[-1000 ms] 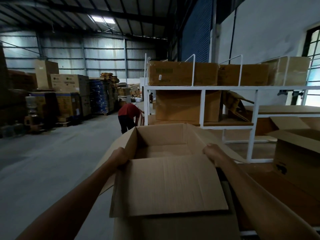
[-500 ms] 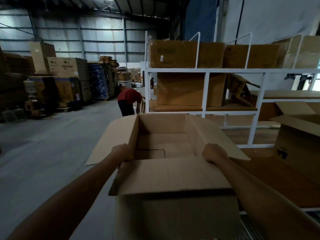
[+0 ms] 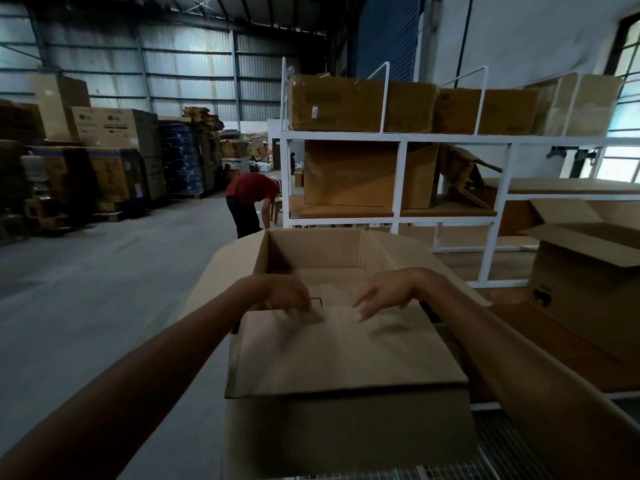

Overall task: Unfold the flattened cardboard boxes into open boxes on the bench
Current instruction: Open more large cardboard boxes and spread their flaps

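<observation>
1. Cardboard box [image 3: 346, 441] stands upright at the bench [image 3: 561, 344] end, mouth up.
2. Its near flap [image 3: 346, 351] half-covers the opening — long axis left-right, free edge farthest away.
3. At that edge, equally near: right hand [image 3: 382, 294], fingers spread on top; left hand [image 3: 289, 294], fingers bent down — grip unclear.

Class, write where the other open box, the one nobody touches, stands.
In the head view, the untouched open box stands at the far right on the bench, right of the box being unfolded and before the white rack.
</observation>
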The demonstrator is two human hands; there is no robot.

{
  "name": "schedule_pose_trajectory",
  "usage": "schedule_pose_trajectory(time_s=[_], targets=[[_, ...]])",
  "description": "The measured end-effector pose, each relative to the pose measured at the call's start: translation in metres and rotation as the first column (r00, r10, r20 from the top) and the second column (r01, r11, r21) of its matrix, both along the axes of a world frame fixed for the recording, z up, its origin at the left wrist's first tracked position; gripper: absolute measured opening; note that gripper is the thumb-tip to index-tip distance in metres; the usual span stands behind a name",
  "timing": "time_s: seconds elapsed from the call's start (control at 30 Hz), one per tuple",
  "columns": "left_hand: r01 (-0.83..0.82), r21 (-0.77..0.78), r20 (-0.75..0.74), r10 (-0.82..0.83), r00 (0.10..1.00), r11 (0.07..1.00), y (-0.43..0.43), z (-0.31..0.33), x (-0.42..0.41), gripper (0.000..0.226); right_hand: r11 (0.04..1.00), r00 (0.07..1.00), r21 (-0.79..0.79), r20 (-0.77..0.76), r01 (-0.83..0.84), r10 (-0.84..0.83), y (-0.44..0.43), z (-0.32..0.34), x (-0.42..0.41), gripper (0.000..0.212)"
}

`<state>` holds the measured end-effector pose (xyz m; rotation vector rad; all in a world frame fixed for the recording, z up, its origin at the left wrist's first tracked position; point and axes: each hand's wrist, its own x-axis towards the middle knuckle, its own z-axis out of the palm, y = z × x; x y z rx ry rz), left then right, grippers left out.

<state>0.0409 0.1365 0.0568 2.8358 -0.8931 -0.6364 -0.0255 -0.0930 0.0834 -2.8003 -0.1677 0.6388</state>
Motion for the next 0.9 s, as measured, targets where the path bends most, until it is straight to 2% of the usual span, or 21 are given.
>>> schedule_pose_trajectory(time_s=[0.1, 0.2, 0.23, 0.33, 0.43, 0.6, 0.7, 0.73, 0.8, 0.9], targets=[[0.065, 0.062, 0.006, -0.066, 0.998, 0.996, -0.007, 0.004, -0.012, 0.056, 0.976, 0.985, -0.148, -0.086, -0.159, 0.148, 0.023, -0.005, -0.016, 0.089], [0.208, 0.211, -0.071, -0.197, 0.978, 0.955, -0.017, -0.007, -0.029, 0.055, 0.907, 0.970, -0.346, -0.112, -0.242, 0.216, 0.041, -0.024, -0.032, 0.108], [0.220, 0.258, -0.053, -0.214, 0.975, 0.941, -0.019, -0.014, -0.034, 0.066, 0.902, 0.973, -0.366, -0.112, -0.229, 0.201, 0.043, -0.033, -0.036, 0.114], [0.152, 0.332, 0.145, -0.209, 0.967, 0.931, -0.019, -0.031, -0.041, 0.122, 0.863, 0.985, -0.478, -0.031, -0.164, 0.170, 0.045, -0.055, -0.050, 0.132], [0.112, 0.352, 0.175, -0.182, 0.968, 0.929, -0.019, -0.033, -0.049, 0.135, 0.876, 0.987, -0.472, 0.069, -0.097, 0.146, 0.043, -0.071, -0.057, 0.128], [0.139, 0.339, 0.048, -0.164, 0.985, 0.931, -0.029, -0.019, -0.076, 0.121, 0.919, 0.985, -0.380, 0.084, -0.107, 0.149, 0.037, -0.057, -0.067, 0.103], [0.125, 0.206, -0.022, -0.123, 0.992, 0.971, -0.034, 0.003, -0.084, 0.083, 0.941, 0.973, -0.309, 0.131, -0.140, 0.188, 0.034, -0.030, -0.068, 0.070], [0.103, 0.157, -0.001, -0.104, 0.995, 0.982, -0.034, 0.014, -0.086, 0.068, 0.956, 0.969, -0.266, 0.174, -0.127, 0.177, 0.031, -0.020, -0.065, 0.056], [0.052, 0.065, 0.132, -0.060, 0.989, 0.997, -0.033, 0.036, -0.089, 0.046, 0.982, 0.942, -0.174, 0.312, -0.073, 0.125, 0.021, -0.003, -0.055, 0.031], [-0.041, -0.102, 0.320, 0.072, 0.945, 0.994, -0.033, 0.052, -0.085, 0.035, 0.992, 0.841, -0.125, 0.537, 0.003, 0.065, 0.007, 0.008, -0.044, 0.015]])
